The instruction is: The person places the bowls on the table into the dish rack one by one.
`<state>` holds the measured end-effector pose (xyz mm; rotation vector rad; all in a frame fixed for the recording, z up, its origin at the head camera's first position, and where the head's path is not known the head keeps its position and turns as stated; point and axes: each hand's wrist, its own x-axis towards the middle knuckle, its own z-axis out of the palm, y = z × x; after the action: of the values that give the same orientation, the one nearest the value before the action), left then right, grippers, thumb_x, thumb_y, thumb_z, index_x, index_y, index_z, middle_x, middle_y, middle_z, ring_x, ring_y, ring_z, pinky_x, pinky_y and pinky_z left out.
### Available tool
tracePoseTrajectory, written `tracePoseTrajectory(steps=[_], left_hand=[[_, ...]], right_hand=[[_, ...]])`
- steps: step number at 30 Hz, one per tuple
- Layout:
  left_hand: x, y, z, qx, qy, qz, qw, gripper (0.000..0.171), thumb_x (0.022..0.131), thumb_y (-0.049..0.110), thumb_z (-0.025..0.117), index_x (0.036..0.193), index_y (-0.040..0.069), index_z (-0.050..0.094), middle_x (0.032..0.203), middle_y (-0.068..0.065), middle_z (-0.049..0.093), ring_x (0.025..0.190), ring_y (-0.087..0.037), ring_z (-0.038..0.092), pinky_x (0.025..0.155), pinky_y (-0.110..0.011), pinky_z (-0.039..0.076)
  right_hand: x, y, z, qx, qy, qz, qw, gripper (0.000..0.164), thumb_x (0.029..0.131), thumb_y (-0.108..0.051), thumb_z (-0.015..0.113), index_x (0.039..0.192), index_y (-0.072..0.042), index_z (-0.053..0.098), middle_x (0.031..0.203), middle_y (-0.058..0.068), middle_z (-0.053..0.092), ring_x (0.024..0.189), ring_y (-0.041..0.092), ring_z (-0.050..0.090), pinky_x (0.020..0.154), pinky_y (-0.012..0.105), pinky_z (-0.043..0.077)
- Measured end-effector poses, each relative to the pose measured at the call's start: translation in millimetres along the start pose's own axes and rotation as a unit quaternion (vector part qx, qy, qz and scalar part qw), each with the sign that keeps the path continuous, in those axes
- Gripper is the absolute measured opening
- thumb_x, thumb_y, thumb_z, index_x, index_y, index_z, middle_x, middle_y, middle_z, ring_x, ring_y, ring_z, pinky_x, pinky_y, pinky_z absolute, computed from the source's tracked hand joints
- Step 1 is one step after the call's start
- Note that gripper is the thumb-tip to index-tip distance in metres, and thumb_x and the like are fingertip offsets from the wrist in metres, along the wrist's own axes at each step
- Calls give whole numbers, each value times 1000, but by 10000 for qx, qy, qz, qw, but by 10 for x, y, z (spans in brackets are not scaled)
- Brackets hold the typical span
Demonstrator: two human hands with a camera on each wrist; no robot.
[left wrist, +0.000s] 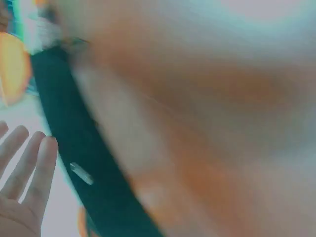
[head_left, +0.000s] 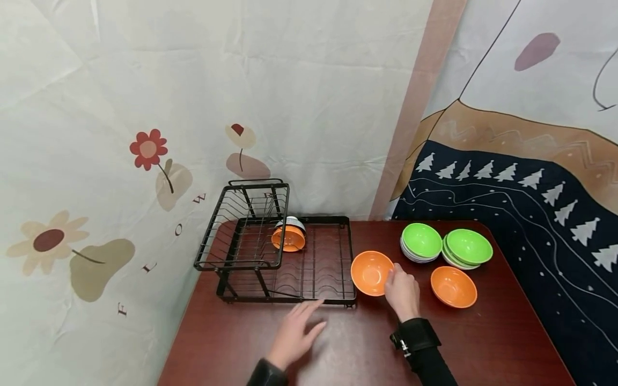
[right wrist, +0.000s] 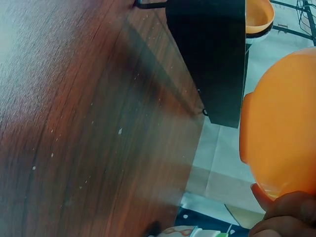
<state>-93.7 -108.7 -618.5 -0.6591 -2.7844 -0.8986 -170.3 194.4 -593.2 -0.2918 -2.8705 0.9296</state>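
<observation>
My right hand [head_left: 403, 292] grips the rim of an orange bowl [head_left: 370, 272] at its right side, just right of the black dish rack [head_left: 348, 257]. In the right wrist view the same orange bowl [right wrist: 286, 128] is seen from its side, with the curled fingers [right wrist: 289, 212] at its edge. My left hand [head_left: 295, 332] is held with fingers spread by the rack's front rail and holds nothing. The left wrist view shows its straight fingers [left wrist: 34, 168]. Inside the rack, another orange bowl [head_left: 289, 239] stands on edge in front of a white and a dark one.
On the right of the brown table [head_left: 507, 332] sit two stacks topped by green bowls [head_left: 422, 240], with white bowls beneath. A single orange bowl [head_left: 454, 287] lies in front of them. The rack's raised upper tier [head_left: 241, 225] stands at its left. A patterned cloth hangs behind.
</observation>
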Motion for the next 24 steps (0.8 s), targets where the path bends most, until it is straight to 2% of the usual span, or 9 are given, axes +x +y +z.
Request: tracePoseTrajectory(steps=[2,4,6,10,13,14,17,20,24], left_hand=[[249,151,38,-783,-130,-33,9968,58,107,31,73,160,14,56,145,-13,73,118,-27,77,100,-45,67],[484,258,91,-1621,-390,-321,9855,63,111,34,67,166,12,47,152,-17,68,111,-27,78,93,-36,68],[702,338,158,-2504,-636,-711,9634,67,114,35,63,171,9,39,157,-21,62,97,-26,79,84,-33,69],[1025,431,314,-3930,-877,-1370,9051,67,114,22,63,172,6,33,151,-29,61,73,-23,76,78,-54,69],[1147,456,427,-4380,-860,-1620,8801,60,109,2,59,166,5,41,134,-29,67,65,-16,70,79,-69,65],[1170,458,455,-4453,-830,-1668,8758,60,106,-3,57,164,6,44,130,-29,68,64,-14,68,80,-72,64],[1209,454,514,-4489,-752,-1733,8734,61,100,-10,52,158,7,47,131,-28,67,64,-14,68,79,-75,63],[1236,448,539,-4453,-702,-1670,8769,62,98,-13,50,157,6,47,134,-30,65,64,-15,68,76,-74,64],[1270,449,519,-4284,-672,-1554,8876,64,98,-15,48,158,6,44,140,-33,62,65,-17,68,72,-70,65]], right_hand=[[-5,-18,2,23,13,-29,10000,34,112,-10,50,132,14,64,119,41,74,99,59,74,88,70,59],[-14,-43,8,39,8,-54,10000,34,112,-10,51,132,14,64,120,41,74,100,59,74,88,70,60],[-24,-71,13,44,6,-70,10000,35,112,-10,51,133,14,64,121,40,74,100,58,74,89,69,60],[-41,-122,29,36,-105,-63,9999,37,113,-11,51,137,15,62,125,40,73,103,57,74,93,69,60],[-51,-147,44,22,-177,-92,9998,38,113,-10,51,138,16,62,125,40,73,104,56,74,93,68,61],[-54,-153,48,11,-171,-123,9998,37,113,-10,52,137,16,62,124,40,74,103,56,74,93,68,61],[-63,-158,54,-20,-98,-214,9997,36,112,-10,53,135,16,64,119,39,75,100,56,75,90,67,62],[-67,-160,57,-43,-21,-295,9996,34,112,-9,54,132,16,64,115,39,76,96,55,75,86,67,62],[-67,-161,55,35,26,-335,9994,33,114,-12,53,133,12,64,114,37,77,94,54,75,84,66,62]])
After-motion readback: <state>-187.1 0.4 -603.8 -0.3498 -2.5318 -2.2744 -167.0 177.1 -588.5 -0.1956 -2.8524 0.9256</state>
